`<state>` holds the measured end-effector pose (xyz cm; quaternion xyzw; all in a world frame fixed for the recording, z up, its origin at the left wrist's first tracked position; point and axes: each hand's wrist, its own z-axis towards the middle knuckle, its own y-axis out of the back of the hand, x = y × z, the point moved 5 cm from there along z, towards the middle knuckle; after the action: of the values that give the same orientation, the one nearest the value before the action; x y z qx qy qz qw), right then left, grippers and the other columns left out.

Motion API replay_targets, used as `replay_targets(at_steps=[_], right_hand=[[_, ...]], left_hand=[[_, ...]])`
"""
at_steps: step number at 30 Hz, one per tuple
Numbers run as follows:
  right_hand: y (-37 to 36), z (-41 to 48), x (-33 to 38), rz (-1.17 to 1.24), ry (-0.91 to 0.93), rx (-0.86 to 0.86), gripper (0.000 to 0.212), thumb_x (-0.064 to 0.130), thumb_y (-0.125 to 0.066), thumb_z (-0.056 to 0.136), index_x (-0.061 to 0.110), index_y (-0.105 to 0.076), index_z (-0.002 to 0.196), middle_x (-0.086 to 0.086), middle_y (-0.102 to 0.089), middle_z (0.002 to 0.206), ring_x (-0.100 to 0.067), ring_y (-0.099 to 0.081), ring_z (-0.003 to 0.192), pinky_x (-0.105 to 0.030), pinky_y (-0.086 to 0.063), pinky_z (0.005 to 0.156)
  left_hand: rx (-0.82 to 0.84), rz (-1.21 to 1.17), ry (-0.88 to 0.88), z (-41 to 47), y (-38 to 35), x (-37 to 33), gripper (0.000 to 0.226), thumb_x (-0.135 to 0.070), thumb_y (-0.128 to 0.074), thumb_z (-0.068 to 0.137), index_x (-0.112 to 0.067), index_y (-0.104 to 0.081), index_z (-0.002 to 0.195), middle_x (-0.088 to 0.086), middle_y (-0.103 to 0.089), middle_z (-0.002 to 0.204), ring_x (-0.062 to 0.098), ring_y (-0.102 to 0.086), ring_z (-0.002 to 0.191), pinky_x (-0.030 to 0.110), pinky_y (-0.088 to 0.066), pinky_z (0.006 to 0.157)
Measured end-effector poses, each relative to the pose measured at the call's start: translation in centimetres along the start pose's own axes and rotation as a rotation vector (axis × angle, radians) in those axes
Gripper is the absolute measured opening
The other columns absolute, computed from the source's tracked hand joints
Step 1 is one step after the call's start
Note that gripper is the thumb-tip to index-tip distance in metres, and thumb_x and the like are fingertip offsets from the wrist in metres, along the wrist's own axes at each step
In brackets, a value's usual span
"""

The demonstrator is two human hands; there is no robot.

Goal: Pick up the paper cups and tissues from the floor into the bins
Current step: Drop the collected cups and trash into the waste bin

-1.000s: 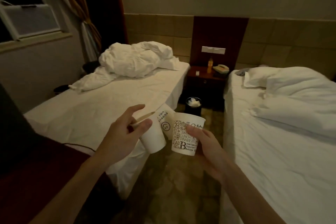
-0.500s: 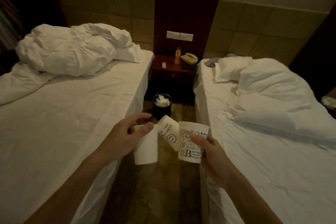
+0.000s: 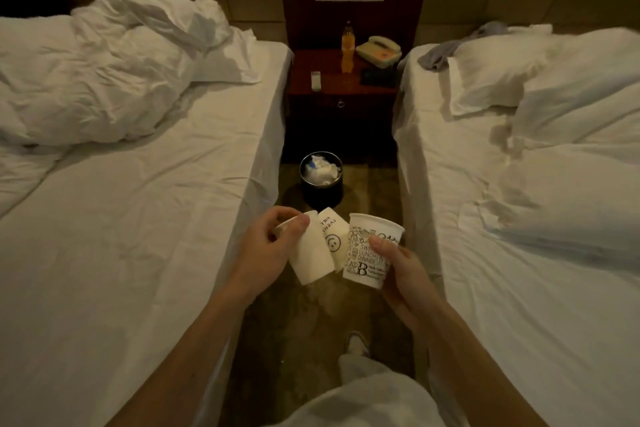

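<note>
Nearest in, a pale trouser leg [image 3: 367, 392] and a shoe [image 3: 356, 343] on the floor [image 3: 304, 315], in the aisle between the left bed [image 3: 138, 218] and the right bed [image 3: 519, 253]. Both bare forearms reach forward over that aisle. Left hand [image 3: 266, 246]: thumb and fingers curled over the rim of a plain white cup [image 3: 311, 262], which is tilted, so that grip is holding it. A smiley-face cup [image 3: 335, 240] leans against the plain one; which hand carries it, I can't tell. Right hand [image 3: 403, 270]: thumb across the front, grip wrapped round a printed cup [image 3: 367, 253], upright, covered in black lettering and doodles. Just beyond the cups, a dark round bin [image 3: 322, 192] stands on the floor, stuffed with crumpled white tissues [image 3: 320, 170]. Farthest back, the nightstand tabletop [image 3: 343, 81] carries an orange bottle [image 3: 347, 47] and a telephone [image 3: 379, 51].
</note>
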<state>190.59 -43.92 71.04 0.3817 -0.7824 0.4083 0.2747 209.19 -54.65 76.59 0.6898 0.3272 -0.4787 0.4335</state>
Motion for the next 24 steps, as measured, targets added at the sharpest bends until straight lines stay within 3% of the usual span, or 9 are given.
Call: replay_targets(at_steps=[2,4,6,11,16,21,24], right_hand=[[0.6,3.4,1.8,0.011,-0.030,-0.009,0.065,0.048,-0.092,0.051,0.016,-0.075,0.104,-0.015,-0.071,0.114,-0.033,-0.068,0.105,-0.048,-0.056,0.088],[1.0,6.8,3.8,0.015,-0.069,-0.017,0.064,0.044,-0.088,0.059,0.012,-0.070,0.112,-0.016,-0.070,0.116,-0.033,-0.068,0.105,-0.049,-0.054,0.090],[0.8,10.0,5.8,0.002,-0.094,0.002,0.056,0.035,-0.079,0.069,0.010,-0.065,0.117,-0.016,-0.070,0.116,-0.031,-0.069,0.104,-0.042,-0.059,0.081],[-0.7,18.2,9.9,-0.076,-0.145,0.023,0.055,0.034,-0.074,0.066,0.009,-0.063,0.114,-0.010,-0.074,0.108,-0.025,-0.072,0.098,-0.032,-0.060,0.070],[-1.4,27.4,11.2,-0.084,-0.212,-0.048,0.055,0.037,-0.072,0.069,0.010,-0.063,0.116,-0.010,-0.073,0.109,-0.024,-0.072,0.098,-0.031,-0.059,0.071],[-1.8,34.3,12.6,-0.033,-0.292,-0.202,0.057,0.036,-0.073,0.068,0.008,-0.064,0.117,-0.009,-0.075,0.105,-0.023,-0.073,0.095,-0.033,-0.057,0.072],[-1.6,38.0,14.3,0.048,-0.275,-0.285,0.059,0.036,-0.077,0.066,0.007,-0.065,0.115,-0.012,-0.074,0.105,-0.025,-0.072,0.095,-0.035,-0.058,0.072]], left_hand=[[-0.057,-0.008,0.030,3.3,-0.5,-0.5,0.033,-0.064,-0.058,0.077,-0.040,-0.061,0.100,-0.008,-0.065,0.105,0.014,-0.066,0.093,0.034,-0.060,0.072],[-0.094,-0.032,0.043,6.8,-0.6,-0.8,0.038,-0.064,-0.059,0.074,-0.038,-0.061,0.102,-0.008,-0.065,0.106,0.013,-0.066,0.093,0.033,-0.061,0.071],[-0.124,-0.052,0.047,9.8,-0.3,-1.0,0.040,-0.062,-0.060,0.075,-0.034,-0.062,0.103,-0.008,-0.065,0.105,0.008,-0.065,0.092,0.024,-0.057,0.066],[-0.176,-0.019,0.088,18.0,0.7,0.9,0.010,-0.043,-0.060,0.093,-0.034,-0.064,0.094,-0.013,-0.066,0.097,0.001,-0.061,0.088,0.014,-0.049,0.063],[-0.122,-0.025,0.175,26.8,1.5,5.1,0.014,-0.045,-0.057,0.094,-0.035,-0.063,0.086,-0.024,-0.064,0.088,-0.008,-0.060,0.084,0.003,-0.044,0.060],[0.008,-0.042,0.289,36.9,2.2,7.7,0.021,-0.039,-0.059,0.096,-0.031,-0.064,0.077,-0.016,-0.066,0.080,-0.002,-0.061,0.074,0.010,-0.047,0.061],[0.108,-0.019,0.316,43.0,2.3,7.0,0.021,-0.041,-0.057,0.096,-0.030,-0.065,0.081,-0.012,-0.067,0.084,0.005,-0.063,0.081,0.021,-0.053,0.070]])
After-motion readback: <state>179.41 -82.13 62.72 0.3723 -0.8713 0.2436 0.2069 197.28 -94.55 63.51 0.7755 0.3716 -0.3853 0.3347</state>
